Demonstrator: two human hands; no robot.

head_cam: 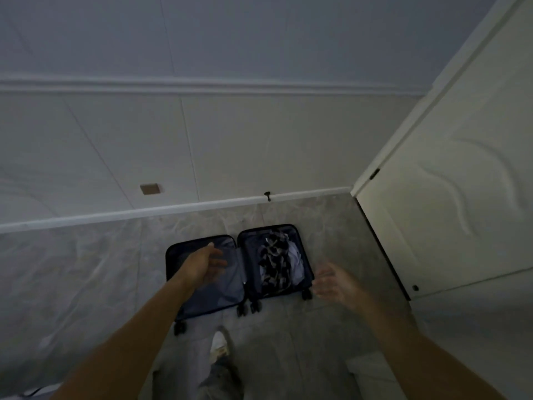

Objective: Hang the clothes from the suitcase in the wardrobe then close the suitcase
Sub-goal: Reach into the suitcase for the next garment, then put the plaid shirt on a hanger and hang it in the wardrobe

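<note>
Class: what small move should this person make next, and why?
Probably lower the right hand onto the patterned garment and grip it. Both it and the left hand are open and hold nothing, and clothes lie unhung in the right half of the open suitcase.

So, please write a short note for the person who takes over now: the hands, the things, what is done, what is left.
Left hand: open, holds nothing, reaches over the left half of the suitcase.
Right hand: open, blurred, holds nothing, beside the right edge of the suitcase.
The suitcase lies open on the floor. The clothes are piled in its right half, a patterned piece on top.
White door, likely the wardrobe, at the right.
Done: suitcase opened.
Left: hang the clothes, close the suitcase.
</note>
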